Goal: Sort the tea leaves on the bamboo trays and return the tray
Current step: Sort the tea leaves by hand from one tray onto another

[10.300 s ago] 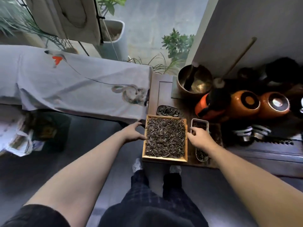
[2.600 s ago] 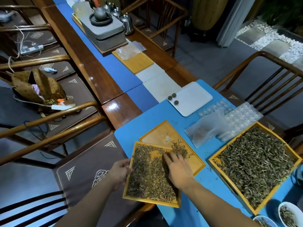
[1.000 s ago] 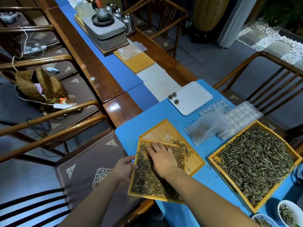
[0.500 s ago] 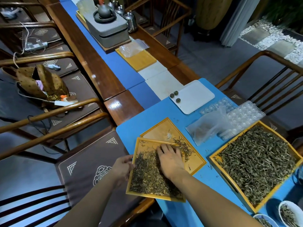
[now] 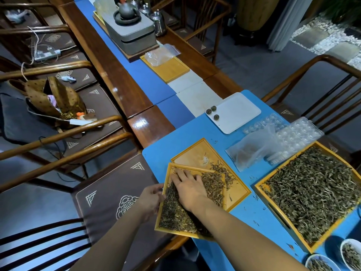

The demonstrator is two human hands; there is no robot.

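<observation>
A small bamboo tray (image 5: 168, 229) of dark tea leaves (image 5: 175, 214) lies tilted over the near corner of the blue table. It overlaps a second, mostly bare bamboo tray (image 5: 197, 151). My left hand (image 5: 151, 198) grips the small tray's left rim. My right hand (image 5: 188, 189) lies flat on the leaves with fingers spread, near the tray's far left corner. A few leaves (image 5: 224, 173) have spilled onto the lower tray. A large bamboo tray (image 5: 261, 194) heaped with tea leaves stands to the right.
A white plate (image 5: 237, 112) with three tea balls, clear plastic bags (image 5: 252, 151) and blister moulds (image 5: 298, 133) lie behind the trays. Two white bowls (image 5: 349, 253) of leaves sit at the bottom right. Wooden chairs (image 5: 109, 192) flank the table; a tea set (image 5: 129, 24) stands far back.
My right hand has slid left and toward the far left corner of the small tray, pushing leaves. My left hand has stayed on the left rim.
</observation>
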